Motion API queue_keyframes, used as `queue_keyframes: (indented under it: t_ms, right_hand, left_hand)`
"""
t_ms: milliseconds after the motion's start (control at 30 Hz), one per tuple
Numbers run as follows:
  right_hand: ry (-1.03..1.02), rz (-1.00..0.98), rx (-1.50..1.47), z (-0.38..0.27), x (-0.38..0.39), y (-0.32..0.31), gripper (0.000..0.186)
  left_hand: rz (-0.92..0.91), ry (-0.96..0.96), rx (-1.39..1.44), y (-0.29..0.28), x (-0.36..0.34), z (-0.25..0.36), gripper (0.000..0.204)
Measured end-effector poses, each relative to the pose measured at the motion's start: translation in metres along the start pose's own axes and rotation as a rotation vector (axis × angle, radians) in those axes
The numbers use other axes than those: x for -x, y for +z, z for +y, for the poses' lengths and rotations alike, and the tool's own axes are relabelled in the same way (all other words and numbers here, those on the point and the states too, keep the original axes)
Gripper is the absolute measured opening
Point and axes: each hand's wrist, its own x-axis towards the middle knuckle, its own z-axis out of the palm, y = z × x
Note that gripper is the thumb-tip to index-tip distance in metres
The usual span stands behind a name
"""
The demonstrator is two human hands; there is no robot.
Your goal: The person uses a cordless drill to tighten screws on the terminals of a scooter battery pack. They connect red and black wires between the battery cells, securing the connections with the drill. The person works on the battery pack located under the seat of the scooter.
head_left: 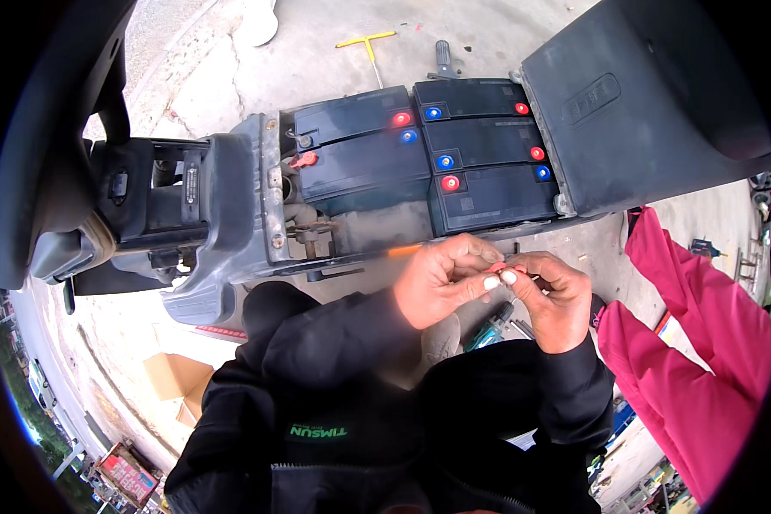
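Observation:
My left hand (447,283) and my right hand (555,298) meet in front of the vehicle's near side, thumbs and fingertips pinched together. Between them is a small red piece (499,267), mostly hidden by the fingers; its kind cannot be made out. Beyond the hands, several black batteries (488,141) lie side by side in the open compartment of what looks like an electric scooter. They carry red terminals (451,182) and blue terminals (445,162). A loose red connector or cap (303,159) sits at the left end of the battery row.
The hinged seat (634,111) stands raised at the right. On the ground beyond lie a yellow T-handle wrench (368,47) and a dark-handled tool (443,60). A teal tool (490,329) is below my hands. A person in pink trousers (685,343) is close on the right. A cardboard box (178,379) lies lower left.

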Motion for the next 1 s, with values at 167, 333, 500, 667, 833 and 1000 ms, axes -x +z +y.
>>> queue_keyframes:
  t_ms: [167,333,500,667,833,1000]
  right_hand:
    - [0.093,-0.353,-0.043,0.008,-0.003,-0.036,0.029]
    - [0.372,0.096,0.008,0.141,0.039,-0.103,0.041]
    - [0.547,0.053,0.866,0.311,0.162,-0.015,0.05]
    - [0.467,0.166,0.967,0.414,0.25,0.098,0.048]
    - [0.642,0.063,0.963,0.404,0.256,0.08,0.044]
    - [0.669,0.018,0.979,0.402,0.259,0.054,0.04]
  left_hand:
    - [0.087,-0.014,-0.068,0.001,0.002,0.005,0.018]
    - [0.137,0.102,-0.247,0.004,0.001,0.017,0.017]
    - [0.163,0.052,-0.319,-0.01,0.007,0.007,0.017]
    - [0.122,-0.211,-0.303,-0.003,0.005,0.018,0.018]
    - [-0.039,-0.323,-0.419,0.007,0.008,0.02,0.018]
    - [-0.026,-0.284,-0.528,0.0,0.011,0.035,0.016]
